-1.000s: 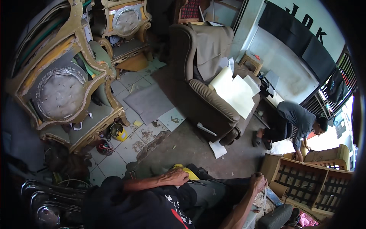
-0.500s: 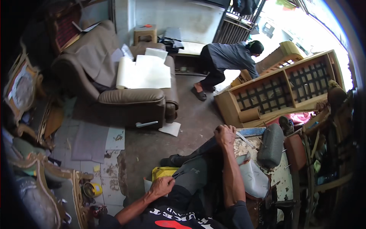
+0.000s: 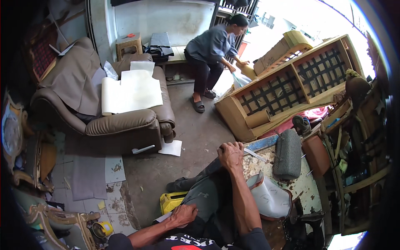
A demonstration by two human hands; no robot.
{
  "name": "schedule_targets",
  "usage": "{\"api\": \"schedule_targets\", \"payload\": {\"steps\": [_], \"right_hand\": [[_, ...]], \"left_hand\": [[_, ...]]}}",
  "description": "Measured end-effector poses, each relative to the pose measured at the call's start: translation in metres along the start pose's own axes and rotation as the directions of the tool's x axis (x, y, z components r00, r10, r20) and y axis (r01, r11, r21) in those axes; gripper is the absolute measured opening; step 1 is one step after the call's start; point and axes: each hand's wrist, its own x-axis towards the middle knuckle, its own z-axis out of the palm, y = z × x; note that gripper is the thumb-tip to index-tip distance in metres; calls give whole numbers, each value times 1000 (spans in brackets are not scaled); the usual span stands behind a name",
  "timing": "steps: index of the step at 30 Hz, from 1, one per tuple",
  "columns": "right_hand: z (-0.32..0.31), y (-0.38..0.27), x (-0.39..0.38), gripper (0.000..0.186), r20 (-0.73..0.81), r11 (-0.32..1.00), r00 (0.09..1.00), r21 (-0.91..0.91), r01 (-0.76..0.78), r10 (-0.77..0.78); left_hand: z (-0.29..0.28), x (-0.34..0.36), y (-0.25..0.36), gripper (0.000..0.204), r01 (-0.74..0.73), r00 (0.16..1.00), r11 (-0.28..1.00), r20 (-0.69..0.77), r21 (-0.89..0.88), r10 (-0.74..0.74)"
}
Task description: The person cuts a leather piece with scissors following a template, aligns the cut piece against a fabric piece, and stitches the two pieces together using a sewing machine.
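My left hand [image 3: 184, 214] is closed over my lap, on the dark grey trousers [image 3: 200, 198]. Whatever its fingers hold is hidden. My right hand [image 3: 231, 155], knuckles up and fingers curled, rests by my knee at the blue-edged corner of a worn worktable [image 3: 266, 164]. What lies under those fingers cannot be seen. Close to it on the worktable are a thin pale strip [image 3: 255, 155], a white-and-brown curved cover piece [image 3: 271, 196] and a grey textured cushion [image 3: 288, 155]. A yellow container [image 3: 171, 202] stands on the floor beside my leg.
A brown recliner [image 3: 121, 123] at left bears a white roll of sheet material [image 3: 139, 93]. Beyond the worktable, an overturned sofa frame [image 3: 287, 89] shows black webbing. Another person [image 3: 214, 54] bends beside it. Carved wooden frames [image 3: 54, 216] and a yellow can [image 3: 102, 229] crowd the left.
The view has turned slightly right. The other person has turned and now handles pale material by the sofa frame. My left hand has drawn back a little; the dark thin thing at its fingers no longer shows.
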Motion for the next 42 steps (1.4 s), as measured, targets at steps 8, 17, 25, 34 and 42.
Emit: {"api": "schedule_targets", "payload": {"steps": [8, 17, 25, 34, 42], "right_hand": [[-1, 5, 1, 19, 40, 1000, 999, -13, 28, -28], [1, 5, -3, 19, 17, 998, 998, -17, 54, -54], [-1, 1, -3, 18, 35, 999, 999, -8, 37, -37], [0, 4, -2, 19, 35, 998, 998, -30, 50, -49], [-3, -1, -1, 17, 22, 998, 999, -38, 50, -50]], "left_hand": [[-1, 4, -6, 28, -34, 999, 998, 3, -52, 34], [-8, 1, -5, 29, -19, 1000, 997, 16, -78, 20], [-4, 7, -9, 29, -1, 999, 997, 41, -73, 4], [5, 12, -16, 28, 0, 1000, 995, -22, -98, -2], [8, 16, -23, 28, -10, 999, 995, -35, -101, 7]]}}
